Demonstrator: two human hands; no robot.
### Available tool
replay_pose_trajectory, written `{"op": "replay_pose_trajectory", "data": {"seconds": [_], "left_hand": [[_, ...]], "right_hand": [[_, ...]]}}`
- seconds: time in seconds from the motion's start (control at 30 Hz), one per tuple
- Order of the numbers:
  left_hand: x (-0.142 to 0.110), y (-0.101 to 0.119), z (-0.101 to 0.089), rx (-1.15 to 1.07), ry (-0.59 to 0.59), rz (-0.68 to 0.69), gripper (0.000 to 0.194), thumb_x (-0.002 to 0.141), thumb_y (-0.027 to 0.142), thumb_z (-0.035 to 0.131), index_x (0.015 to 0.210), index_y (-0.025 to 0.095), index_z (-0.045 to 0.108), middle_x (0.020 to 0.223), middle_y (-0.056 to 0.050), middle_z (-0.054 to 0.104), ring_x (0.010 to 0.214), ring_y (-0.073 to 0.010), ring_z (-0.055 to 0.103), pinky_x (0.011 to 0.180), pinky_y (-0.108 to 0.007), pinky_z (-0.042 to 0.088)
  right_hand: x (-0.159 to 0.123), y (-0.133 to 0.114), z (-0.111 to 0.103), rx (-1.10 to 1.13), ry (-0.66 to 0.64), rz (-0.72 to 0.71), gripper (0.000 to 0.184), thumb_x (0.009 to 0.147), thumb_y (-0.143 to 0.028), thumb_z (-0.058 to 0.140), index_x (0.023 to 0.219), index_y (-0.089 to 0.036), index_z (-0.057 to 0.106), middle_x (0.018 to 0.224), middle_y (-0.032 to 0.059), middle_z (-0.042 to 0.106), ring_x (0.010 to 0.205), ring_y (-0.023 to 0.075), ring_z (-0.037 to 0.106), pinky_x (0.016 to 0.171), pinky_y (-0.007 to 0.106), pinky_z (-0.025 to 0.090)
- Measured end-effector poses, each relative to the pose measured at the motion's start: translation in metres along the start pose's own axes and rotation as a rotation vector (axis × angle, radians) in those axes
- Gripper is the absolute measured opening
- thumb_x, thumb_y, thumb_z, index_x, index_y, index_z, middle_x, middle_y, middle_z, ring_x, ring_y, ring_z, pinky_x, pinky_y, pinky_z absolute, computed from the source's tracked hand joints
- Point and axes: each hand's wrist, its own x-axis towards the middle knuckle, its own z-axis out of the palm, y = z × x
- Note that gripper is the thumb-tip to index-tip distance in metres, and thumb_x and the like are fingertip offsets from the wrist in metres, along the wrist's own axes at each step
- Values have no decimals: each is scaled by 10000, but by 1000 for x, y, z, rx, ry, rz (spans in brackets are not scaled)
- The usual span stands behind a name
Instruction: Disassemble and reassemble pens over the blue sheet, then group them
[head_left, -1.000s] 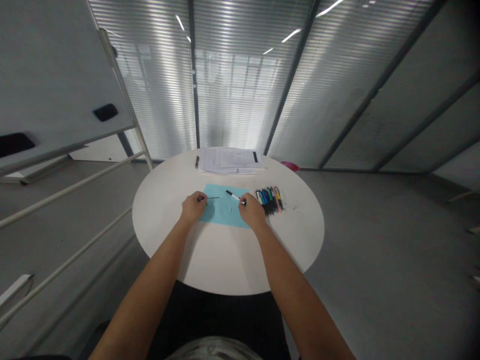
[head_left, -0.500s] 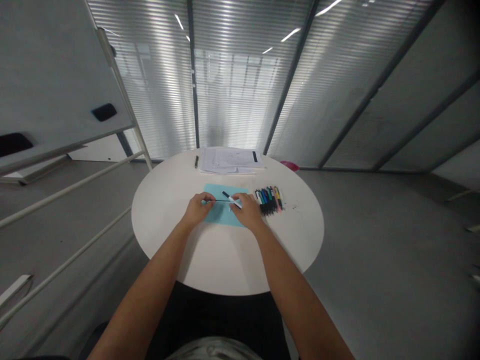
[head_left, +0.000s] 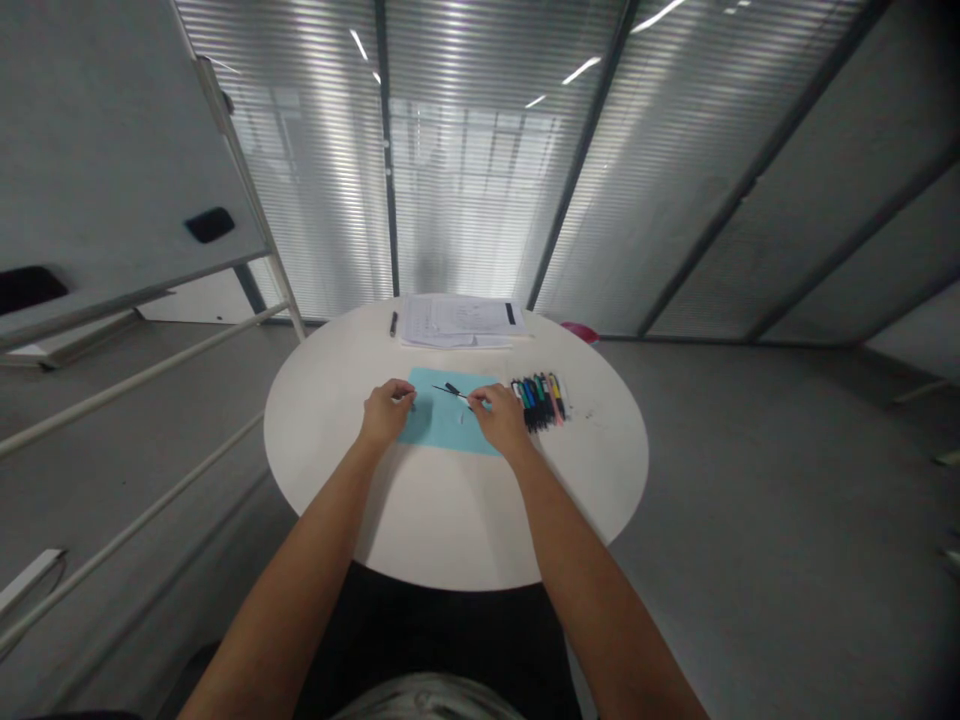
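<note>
My right hand pinches a thin dark stick, which looks like a pen refill; its free end points left over a light blue sheet. Under it lies a black-capped marker, its lower part hidden by the refill and my fingers. My left hand is at the sheet's left edge, fingertips pressed together; whatever they hold is too small to name. A small pale piece rests on the sheet between my hands. Right of my right hand, several pens and markers lie in a row.
The round white table also carries a stack of printed papers at the back, with a dark pen left of it. A whiteboard on a metal frame stands to the left. Something pink shows behind the table.
My left hand has drawn back left, away from the thin refill that stretched between both hands. The refill's free end now tilts up to the left, held only by my right hand.
</note>
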Motion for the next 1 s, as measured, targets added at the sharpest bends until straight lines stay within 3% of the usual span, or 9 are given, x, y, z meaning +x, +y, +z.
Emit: {"op": "replay_pose_trajectory", "data": {"seconds": [0.27,0.5,0.63,0.77,0.87,1.0], "left_hand": [[-12,20,-2,374,-81,141,182,795,369,580,885,288,716,1014,-54,670,1027,-292,519,885,-438,354],[-19,25,5,440,-166,223,179,782,369,625,913,320,736,1115,-68,622,1096,-292,444,935,-457,276],[-17,23,4,404,-181,186,247,779,407,619,996,337,713,1105,-61,629,1082,-290,461,926,-445,292],[-7,14,-7,388,-80,77,300,868,408,451,996,300,700,1068,-72,639,1040,-287,509,880,-441,343],[-1,2,-17,466,-17,-65,319,859,353,427,1024,265,685,1057,-101,637,1012,-300,528,851,-452,374],[1,-6,-19,546,-113,-113,316,807,301,463,1025,269,690,1064,-121,628,1006,-334,534,831,-479,387]], "right_hand": [[-5,-13,-2,-196,-92,35,139,859,-304,545,865,-247,672,929,37,642,929,203,498,815,328,276],[-5,-17,-4,-205,-134,45,135,847,-297,564,873,-235,681,934,58,649,957,219,499,819,331,287],[-5,-17,-3,-195,-146,48,141,850,-292,558,897,-245,681,935,51,654,958,217,505,824,331,296],[-4,-11,-1,-175,-103,71,165,864,-281,523,924,-243,672,939,47,655,946,206,524,819,317,319],[-1,-1,1,-120,-69,101,174,863,-248,500,929,-221,659,926,42,659,906,182,551,801,285,351],[2,9,3,-62,-59,182,199,869,-231,466,924,-191,653,903,54,664,866,162,579,772,252,386]]}}
